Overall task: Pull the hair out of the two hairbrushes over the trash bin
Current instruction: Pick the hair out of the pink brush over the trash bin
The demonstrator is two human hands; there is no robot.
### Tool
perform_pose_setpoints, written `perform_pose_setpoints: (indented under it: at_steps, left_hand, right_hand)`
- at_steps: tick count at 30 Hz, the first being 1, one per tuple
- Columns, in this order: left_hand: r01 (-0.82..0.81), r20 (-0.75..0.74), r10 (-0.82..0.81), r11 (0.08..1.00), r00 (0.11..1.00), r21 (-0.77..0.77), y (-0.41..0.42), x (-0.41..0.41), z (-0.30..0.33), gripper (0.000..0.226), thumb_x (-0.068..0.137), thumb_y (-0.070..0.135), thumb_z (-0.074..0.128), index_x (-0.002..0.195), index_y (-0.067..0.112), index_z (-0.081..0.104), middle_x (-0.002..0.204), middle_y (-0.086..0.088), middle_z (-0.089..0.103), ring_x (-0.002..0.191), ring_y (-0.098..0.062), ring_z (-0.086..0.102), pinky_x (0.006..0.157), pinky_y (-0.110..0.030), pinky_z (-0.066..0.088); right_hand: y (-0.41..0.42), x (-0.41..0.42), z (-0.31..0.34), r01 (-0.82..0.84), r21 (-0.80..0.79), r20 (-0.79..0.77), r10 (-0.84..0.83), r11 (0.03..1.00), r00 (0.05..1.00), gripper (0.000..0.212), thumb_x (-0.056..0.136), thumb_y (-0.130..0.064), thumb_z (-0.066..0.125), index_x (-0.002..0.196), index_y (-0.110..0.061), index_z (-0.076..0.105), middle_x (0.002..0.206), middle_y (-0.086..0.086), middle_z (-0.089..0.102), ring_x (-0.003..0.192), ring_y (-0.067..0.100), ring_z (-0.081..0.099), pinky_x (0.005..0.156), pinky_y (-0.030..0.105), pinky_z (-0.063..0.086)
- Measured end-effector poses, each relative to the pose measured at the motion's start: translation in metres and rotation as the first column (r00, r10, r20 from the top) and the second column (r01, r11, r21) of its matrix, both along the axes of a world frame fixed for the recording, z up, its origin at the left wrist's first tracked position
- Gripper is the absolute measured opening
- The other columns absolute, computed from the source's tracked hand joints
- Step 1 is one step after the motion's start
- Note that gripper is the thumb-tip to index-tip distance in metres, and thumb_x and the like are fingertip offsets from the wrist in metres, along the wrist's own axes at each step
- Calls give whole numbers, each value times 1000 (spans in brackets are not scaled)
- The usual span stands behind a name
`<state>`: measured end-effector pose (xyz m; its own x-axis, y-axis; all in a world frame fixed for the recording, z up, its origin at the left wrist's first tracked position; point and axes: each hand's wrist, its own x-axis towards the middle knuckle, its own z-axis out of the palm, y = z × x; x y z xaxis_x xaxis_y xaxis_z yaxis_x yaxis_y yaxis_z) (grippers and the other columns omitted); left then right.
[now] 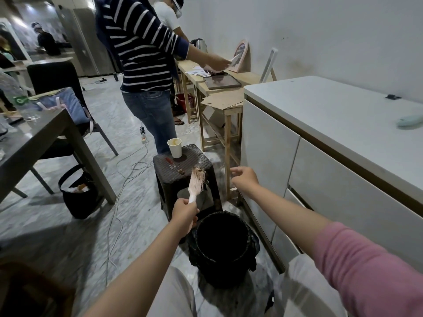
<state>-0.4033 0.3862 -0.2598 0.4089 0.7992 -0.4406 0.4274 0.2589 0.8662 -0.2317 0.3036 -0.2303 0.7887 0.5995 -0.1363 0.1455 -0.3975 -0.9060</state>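
My left hand point(184, 211) grips the handle of a pale pink hairbrush point(197, 181), held upright with its bristles facing right and a clump of brown hair near its tip. My right hand point(245, 178) hovers to the right of the brush, apart from it, fingers loosely bent and holding nothing that I can see. Below and between my arms stands a black trash bin point(220, 259) lined with a black bag. A pale green hairbrush point(409, 122) lies on the white counter at the far right.
A dark woven stool point(183, 170) behind the bin carries a paper cup point(174, 148) and a small red-handled tool point(170, 162). A person in a striped top point(142, 53) stands beyond it. White cabinets point(320, 179) run along my right; a grey table point(34, 143) and cables lie left.
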Motion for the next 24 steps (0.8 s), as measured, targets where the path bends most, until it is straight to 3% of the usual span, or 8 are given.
perform_pose_setpoints:
  at_steps: [4, 6, 9, 12, 17, 24]
  left_hand:
    - [58, 17, -58, 998, 998, 6, -6, 1, 4, 1, 97, 9, 42, 96, 9, 43, 81, -11, 50, 54, -17, 36, 45, -26, 29]
    - [99, 11, -100, 994, 995, 36, -10, 4, 5, 1, 96, 9, 42, 97, 9, 43, 79, -10, 50, 54, -17, 37, 45, -25, 28]
    - [128, -7, -128, 988, 992, 91, -18, 9, 6, 4, 94, 10, 45, 91, 12, 44, 74, -8, 53, 51, -17, 40, 47, -24, 29]
    - [131, 8, -133, 980, 991, 149, -24, 14, 9, 12, 92, 11, 47, 82, 18, 44, 73, -7, 55, 50, -16, 42, 46, -23, 32]
    - [137, 23, -143, 975, 989, 172, -27, 12, 13, 12, 93, 12, 47, 84, 19, 46, 76, -7, 55, 51, -16, 44, 45, -24, 33]
    - [138, 26, -139, 989, 990, 60, -23, 10, 21, 3, 95, 13, 47, 97, 11, 49, 74, -7, 54, 53, -17, 42, 49, -24, 31]
  right_hand:
    - [7, -1, 6, 20, 42, -4, -20, 999, 1000, 35, 81, -5, 63, 116, -9, 65, 112, 10, 67, 102, 24, 63, 95, 39, 52]
    - [12, -4, 10, -15, 58, 3, 15, 998, 1000, 40, 80, -15, 72, 119, -9, 64, 107, 8, 67, 101, 23, 63, 96, 40, 52]
    - [18, -8, 15, -95, 75, 54, 91, 993, 994, 53, 74, -26, 80, 122, -12, 61, 105, 0, 59, 101, 16, 58, 93, 30, 48]
    - [24, -9, 16, -88, 61, 122, 81, 994, 989, 39, 74, -19, 80, 111, -12, 70, 104, 3, 67, 92, 12, 57, 79, 24, 45]
    - [29, -6, 19, 57, 66, 254, -72, 996, 965, 5, 78, -13, 75, 78, -9, 74, 85, 6, 73, 87, 19, 66, 84, 34, 54]
    - [23, -8, 20, 78, 68, 305, -95, 995, 948, 14, 74, -7, 63, 61, -8, 60, 68, 6, 63, 77, 24, 63, 74, 39, 55]
